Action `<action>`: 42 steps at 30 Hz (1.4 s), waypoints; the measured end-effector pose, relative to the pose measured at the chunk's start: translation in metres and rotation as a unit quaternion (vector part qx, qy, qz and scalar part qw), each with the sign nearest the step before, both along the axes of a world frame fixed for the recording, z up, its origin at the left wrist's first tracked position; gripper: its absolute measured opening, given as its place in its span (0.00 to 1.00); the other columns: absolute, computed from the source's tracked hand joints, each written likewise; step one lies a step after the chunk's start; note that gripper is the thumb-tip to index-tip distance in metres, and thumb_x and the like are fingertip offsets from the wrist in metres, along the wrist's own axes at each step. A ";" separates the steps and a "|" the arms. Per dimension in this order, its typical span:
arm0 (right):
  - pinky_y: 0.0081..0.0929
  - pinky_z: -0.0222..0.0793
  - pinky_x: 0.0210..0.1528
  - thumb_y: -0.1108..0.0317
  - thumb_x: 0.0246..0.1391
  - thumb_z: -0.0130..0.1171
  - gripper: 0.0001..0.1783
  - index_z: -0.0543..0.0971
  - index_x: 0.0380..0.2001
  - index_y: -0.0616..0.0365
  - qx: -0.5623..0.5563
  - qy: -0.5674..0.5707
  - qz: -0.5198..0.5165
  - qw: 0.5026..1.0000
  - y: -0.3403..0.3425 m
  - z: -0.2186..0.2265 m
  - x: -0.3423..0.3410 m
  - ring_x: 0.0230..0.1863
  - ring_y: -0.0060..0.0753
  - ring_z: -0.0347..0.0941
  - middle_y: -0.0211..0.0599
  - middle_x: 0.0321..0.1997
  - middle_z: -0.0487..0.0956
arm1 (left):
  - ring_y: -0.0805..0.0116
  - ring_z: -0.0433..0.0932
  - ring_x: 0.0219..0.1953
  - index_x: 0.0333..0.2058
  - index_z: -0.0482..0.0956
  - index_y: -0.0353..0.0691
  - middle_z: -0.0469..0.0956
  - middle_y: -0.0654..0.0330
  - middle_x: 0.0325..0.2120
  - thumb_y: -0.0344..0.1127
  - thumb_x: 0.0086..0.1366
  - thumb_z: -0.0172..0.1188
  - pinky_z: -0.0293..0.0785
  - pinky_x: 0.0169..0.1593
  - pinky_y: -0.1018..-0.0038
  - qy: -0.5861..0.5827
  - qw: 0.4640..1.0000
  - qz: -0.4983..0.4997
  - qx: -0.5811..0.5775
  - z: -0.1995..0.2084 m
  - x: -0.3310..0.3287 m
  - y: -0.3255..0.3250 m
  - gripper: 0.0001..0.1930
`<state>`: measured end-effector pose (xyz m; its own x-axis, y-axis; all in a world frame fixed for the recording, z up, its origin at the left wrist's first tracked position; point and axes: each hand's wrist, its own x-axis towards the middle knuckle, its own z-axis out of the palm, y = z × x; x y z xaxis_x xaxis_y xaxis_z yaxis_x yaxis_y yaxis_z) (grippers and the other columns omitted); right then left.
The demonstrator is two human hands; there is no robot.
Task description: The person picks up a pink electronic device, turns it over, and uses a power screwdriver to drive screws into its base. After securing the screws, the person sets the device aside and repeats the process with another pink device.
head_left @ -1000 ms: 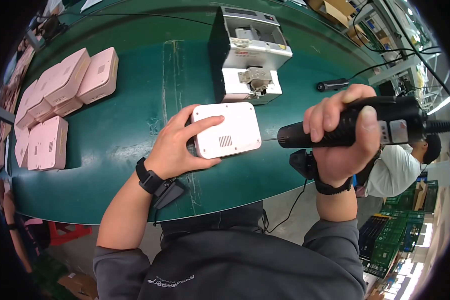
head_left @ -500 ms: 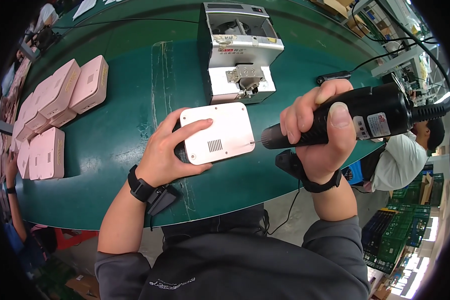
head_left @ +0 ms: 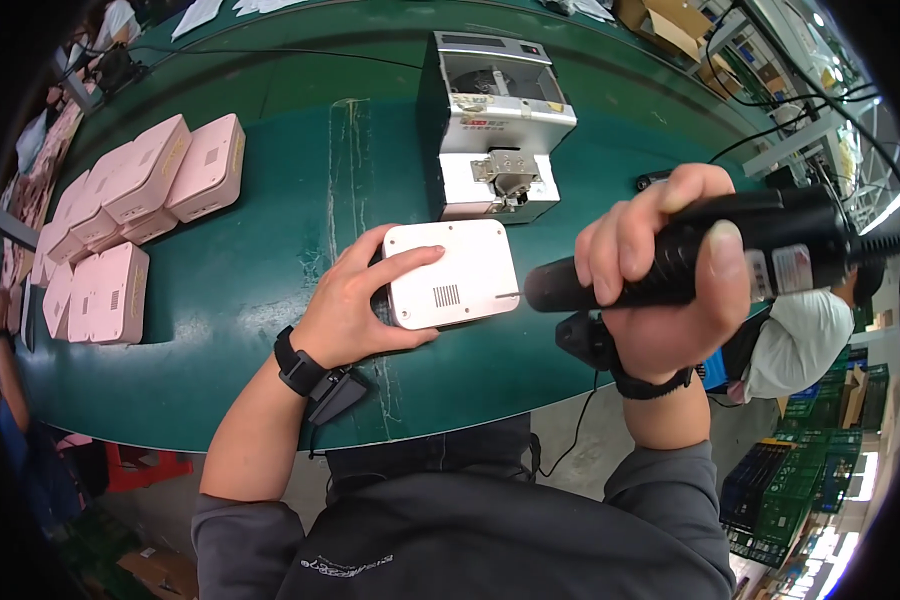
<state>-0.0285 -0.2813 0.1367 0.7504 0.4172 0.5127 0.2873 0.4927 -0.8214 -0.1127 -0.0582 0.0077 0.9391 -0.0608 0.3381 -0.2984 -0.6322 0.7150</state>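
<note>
My left hand (head_left: 355, 300) is closed round the left side of a white plastic box-shaped device (head_left: 470, 265), with the index finger lying across its top. The face turned up has a small slotted vent and screw holes near its edges. A black electric screwdriver (head_left: 670, 250) is gripped in my right hand (head_left: 670, 260), its cord running off to the right. The thin bit points left and reaches over the device's lower right corner; whether it touches a screw I cannot tell. Both wrists wear black straps with small black modules.
Several similar pinkish-white devices (head_left: 120, 190) are stacked at the left of the green table (head_left: 250, 320). A grey screw-feeding machine (head_left: 500, 130) stands just beyond the device. At the right edge sits another person (head_left: 800, 345), near stacked green crates (head_left: 800, 480). A red stool (head_left: 145, 468) is below left.
The whole view has shifted slightly, so the stack and machine sit further right. My right hand with the screwdriver has moved a little; my left hand keeps its hold on the device.
</note>
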 end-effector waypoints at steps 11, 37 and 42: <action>0.30 0.66 0.24 0.49 0.60 0.52 0.21 0.65 0.42 0.55 -0.078 -0.006 0.036 0.996 0.022 -0.020 -0.009 0.15 0.27 0.65 0.33 0.22 0.70 | 0.49 0.74 0.54 0.55 0.78 0.53 0.69 0.50 0.56 0.36 0.37 0.79 0.73 0.57 0.62 0.014 1.000 0.006 -0.008 -0.001 -0.003 0.000 0.40; 0.24 0.65 0.23 0.51 0.62 0.52 0.22 0.63 0.41 0.60 0.246 -0.124 0.065 0.959 -0.012 0.055 0.001 0.16 0.23 0.64 0.30 0.22 0.67 | 0.56 0.80 0.50 0.62 0.65 0.32 0.78 0.44 0.48 0.51 0.71 0.54 0.78 0.54 0.63 0.326 0.696 0.061 -0.637 0.036 -0.077 0.046 0.30; 0.22 0.67 0.22 0.51 0.63 0.51 0.21 0.62 0.40 0.59 0.264 -0.106 0.047 0.958 -0.020 0.052 0.011 0.14 0.22 0.64 0.31 0.22 0.67 | 0.56 0.82 0.46 0.57 0.68 0.30 0.80 0.41 0.44 0.53 0.71 0.53 0.80 0.52 0.64 0.371 0.708 0.181 -0.573 0.029 -0.069 0.048 0.30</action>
<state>-0.0172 -0.3015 0.1890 0.5774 0.1190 0.8077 0.3539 0.8551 -0.3790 -0.1815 -0.0104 0.0367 0.7678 0.1441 -0.6243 0.4623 0.5500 0.6955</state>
